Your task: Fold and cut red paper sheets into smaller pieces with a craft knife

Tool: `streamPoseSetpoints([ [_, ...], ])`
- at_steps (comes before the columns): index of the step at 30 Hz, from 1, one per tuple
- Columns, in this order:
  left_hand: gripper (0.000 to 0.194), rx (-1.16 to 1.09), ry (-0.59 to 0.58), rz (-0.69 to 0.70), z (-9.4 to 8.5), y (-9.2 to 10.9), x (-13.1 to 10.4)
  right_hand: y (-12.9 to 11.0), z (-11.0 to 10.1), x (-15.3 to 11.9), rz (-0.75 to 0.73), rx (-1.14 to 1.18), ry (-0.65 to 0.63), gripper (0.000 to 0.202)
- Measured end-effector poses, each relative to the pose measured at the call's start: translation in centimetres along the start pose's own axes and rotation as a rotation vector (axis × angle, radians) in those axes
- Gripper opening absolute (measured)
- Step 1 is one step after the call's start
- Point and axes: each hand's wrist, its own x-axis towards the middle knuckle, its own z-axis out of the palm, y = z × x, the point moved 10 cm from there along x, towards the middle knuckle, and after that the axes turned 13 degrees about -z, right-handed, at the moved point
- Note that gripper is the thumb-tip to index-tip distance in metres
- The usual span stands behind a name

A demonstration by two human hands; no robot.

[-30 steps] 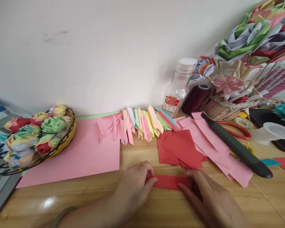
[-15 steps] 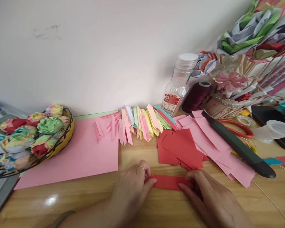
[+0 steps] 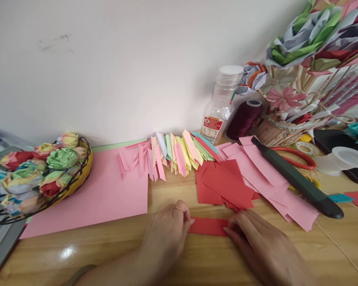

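Note:
A narrow red paper strip (image 3: 209, 226) lies level between my two hands near the front of the wooden table. My left hand (image 3: 170, 226), with a ring on one finger, pinches its left end. The right end is between the thumb and fingers of my right hand (image 3: 256, 238). Just behind the strip is a pile of red paper rectangles (image 3: 226, 182). Several folded paper pieces (image 3: 179, 153) in pink, yellow, green and other colours stand in a row farther back.
A basket of paper flowers (image 3: 88, 167) sits left on pink paper (image 3: 116, 198). Rightward are pink strips (image 3: 264, 171), a dark cutter (image 3: 301, 182), red-handled scissors (image 3: 298, 157), a clear bottle (image 3: 217, 111), a purple thread spool (image 3: 244, 119) and a white spool (image 3: 334, 161).
The view has shifted slightly. Both hands keep their hold on the red strip, and my left thumb has moved up a little at its end.

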Motion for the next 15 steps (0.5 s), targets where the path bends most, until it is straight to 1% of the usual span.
streamPoseSetpoints([
  [5, 0.011, 0.114, -0.048, -0.015, 0.8, 0.1, -0.2, -0.2, 0.3, -0.1, -0.017, -0.017, -0.018, 0.028],
  [9, 0.015, 0.142, -0.08, -0.056, 1.3, -0.1, -0.3, -0.6, 0.4, -0.1, -0.039, -0.029, -0.023, 0.026],
  [12, 0.012, 0.142, -0.072, -0.043, 1.3, 0.1, -0.4, -0.8, 0.5, -0.2, -0.047, -0.065, -0.033, 0.025],
  [15, 0.011, 0.157, -0.03, -0.024, 0.9, 0.3, -0.5, -0.7, 0.9, -0.4, -0.051, -0.101, -0.066, 0.024],
])
